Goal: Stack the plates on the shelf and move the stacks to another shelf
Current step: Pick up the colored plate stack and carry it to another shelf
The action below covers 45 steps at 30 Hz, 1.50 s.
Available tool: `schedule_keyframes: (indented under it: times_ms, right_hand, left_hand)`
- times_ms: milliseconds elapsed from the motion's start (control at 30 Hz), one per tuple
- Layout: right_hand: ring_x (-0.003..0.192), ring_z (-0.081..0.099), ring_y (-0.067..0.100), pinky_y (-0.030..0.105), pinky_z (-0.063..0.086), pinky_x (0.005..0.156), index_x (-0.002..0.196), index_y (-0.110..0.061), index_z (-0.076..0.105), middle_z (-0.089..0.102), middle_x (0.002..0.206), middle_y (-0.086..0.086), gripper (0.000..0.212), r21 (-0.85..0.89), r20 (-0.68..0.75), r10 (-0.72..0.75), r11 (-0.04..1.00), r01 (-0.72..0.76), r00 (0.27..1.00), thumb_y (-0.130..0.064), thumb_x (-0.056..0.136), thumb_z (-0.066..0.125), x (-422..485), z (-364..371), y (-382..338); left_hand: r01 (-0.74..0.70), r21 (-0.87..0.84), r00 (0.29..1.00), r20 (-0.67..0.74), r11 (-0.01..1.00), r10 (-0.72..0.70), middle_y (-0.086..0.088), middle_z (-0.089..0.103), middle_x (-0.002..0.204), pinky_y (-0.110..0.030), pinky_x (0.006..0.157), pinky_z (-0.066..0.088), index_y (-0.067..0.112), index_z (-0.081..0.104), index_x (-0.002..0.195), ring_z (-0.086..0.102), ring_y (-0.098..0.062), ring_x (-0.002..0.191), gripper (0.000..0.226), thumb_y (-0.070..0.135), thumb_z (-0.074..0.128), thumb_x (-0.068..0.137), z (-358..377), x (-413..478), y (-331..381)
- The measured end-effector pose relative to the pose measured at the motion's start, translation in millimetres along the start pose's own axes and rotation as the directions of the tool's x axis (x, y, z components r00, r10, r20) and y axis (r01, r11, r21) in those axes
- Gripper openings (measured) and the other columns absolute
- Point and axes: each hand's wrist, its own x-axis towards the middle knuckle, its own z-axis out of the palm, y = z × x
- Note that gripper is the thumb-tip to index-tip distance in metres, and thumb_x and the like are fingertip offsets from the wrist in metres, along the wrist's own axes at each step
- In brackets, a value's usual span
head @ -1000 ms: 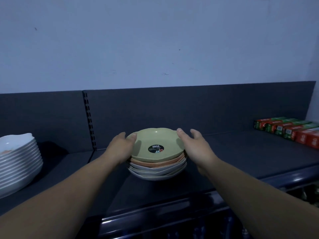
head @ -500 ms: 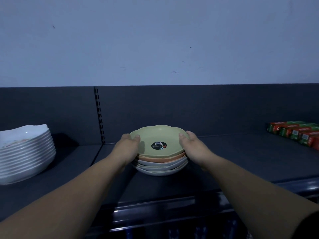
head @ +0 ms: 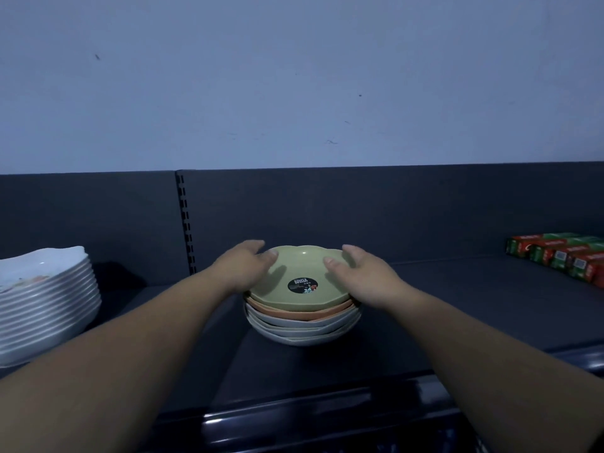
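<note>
A stack of shallow scalloped plates (head: pixel 304 328) stands on the dark shelf (head: pixel 457 308), with a green plate (head: pixel 300 273) bearing a black round sticker on top, an orange one under it and pale ones below. My left hand (head: pixel 242 269) is at the green plate's left rim, thumb resting on the rim and fingers stretched out past it. My right hand (head: pixel 362 276) is at the right rim, thumb on the plate's inner surface, fingers loosely extended over the edge. Neither hand wraps round the stack.
A taller stack of white plates (head: pixel 45 302) stands at the shelf's left end. Red and green boxes (head: pixel 562 256) lie in a row at the far right. A slotted upright (head: pixel 184 223) splits the dark back panel. The shelf's glossy front edge (head: pixel 327 416) runs below.
Both hands have risen from the sides of the stack to the top plate's rim and their fingers have loosened. The stack now sits further back on the shelf.
</note>
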Motion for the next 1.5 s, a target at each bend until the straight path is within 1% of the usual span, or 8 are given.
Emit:
schedule_keyframes:
  times_ms: [167,467,600,733,867,967,1200,1500]
  right_hand:
    - [0.139,0.038,0.019,0.027,0.03,0.097,0.147,-0.021,0.037,0.04,0.152,-0.003,0.077,-0.099,0.056,0.042,0.994,-0.036,0.998,-0.065,0.086,0.053,2,6,-7]
    - [0.147,0.021,0.016,0.039,0.016,0.12,0.153,-0.032,0.027,0.026,0.16,-0.005,0.081,-0.214,0.042,0.059,0.976,-0.049,0.997,-0.068,0.084,0.052,5,10,-8]
    - [0.142,0.032,0.013,0.032,0.025,0.117,0.149,-0.033,0.036,0.036,0.155,-0.009,0.079,-0.017,-0.05,0.056,0.998,-0.056,0.997,-0.065,0.081,0.06,-5,11,-6]
    - [0.136,0.041,0.011,0.024,0.031,0.106,0.147,-0.032,0.039,0.041,0.151,-0.008,0.072,0.247,-0.131,0.13,0.964,-0.095,0.983,-0.062,0.084,0.058,-19,12,1]
    - [0.138,0.039,0.016,0.033,0.032,0.109,0.146,-0.031,0.041,0.04,0.151,-0.009,0.074,0.445,-0.134,0.28,0.874,-0.194,0.951,-0.066,0.083,0.058,-26,11,14]
    - [0.128,0.051,0.016,0.041,0.038,0.11,0.138,-0.03,0.052,0.058,0.137,-0.009,0.074,0.587,-0.044,0.38,0.758,-0.284,0.924,-0.069,0.075,0.063,-20,15,21]
    - [0.069,0.068,0.014,0.027,0.052,0.059,0.111,-0.028,0.065,0.074,0.082,-0.004,0.037,0.684,0.091,0.402,0.64,-0.351,0.911,-0.057,0.094,0.05,-5,22,10]
    - [0.126,0.053,0.022,0.045,0.042,0.109,0.147,-0.034,0.037,0.051,0.143,-0.003,0.049,0.671,0.059,0.33,0.685,-0.283,0.942,-0.045,0.099,0.038,7,30,29]
  left_hand:
    - [-0.01,0.288,0.993,0.119,0.958,-0.025,-0.01,0.044,0.144,-0.034,0.104,0.036,0.009,0.041,0.138,0.044,-0.028,0.129,0.064,0.056,0.036,0.094,0,8,-1]
    - [-0.036,0.41,0.997,0.08,0.911,0.004,-0.002,0.027,0.154,-0.047,0.114,0.017,0.02,0.031,0.145,0.03,-0.024,0.139,0.075,0.068,0.025,0.088,8,13,-14]
    - [-0.052,0.242,0.999,0.03,0.969,0.046,0.0,0.025,0.155,-0.045,0.114,0.019,0.023,0.031,0.145,0.026,-0.023,0.141,0.074,0.068,0.032,0.087,6,5,-19]
    - [-0.071,-0.22,0.995,-0.085,0.973,0.054,-0.002,0.023,0.157,-0.032,0.114,0.02,0.018,0.023,0.15,0.023,-0.019,0.143,0.078,0.056,0.05,0.088,6,-11,-34]
    - [0.278,-0.707,0.961,0.2,0.651,-0.193,-0.004,0.052,0.134,-0.036,0.091,0.042,0.023,0.032,0.146,0.053,-0.026,0.115,0.072,0.055,0.055,0.086,7,-15,-43]
    - [0.437,-0.755,0.899,0.371,0.488,-0.231,-0.002,0.061,0.085,-0.029,0.062,0.039,0.018,0.059,0.119,0.054,-0.02,0.073,0.051,0.057,0.051,0.086,6,-15,-40]
    - [0.475,-0.812,0.876,0.402,0.339,-0.267,-0.009,0.067,0.066,-0.031,0.055,0.043,0.017,0.06,0.095,0.058,-0.024,0.065,0.043,0.055,0.039,0.094,12,-15,-24]
    - [0.426,-0.833,0.883,0.297,0.353,-0.364,-0.003,0.064,0.061,-0.036,0.061,0.051,0.025,0.065,0.084,0.059,-0.022,0.051,0.01,0.024,0.057,0.079,21,-28,-5]
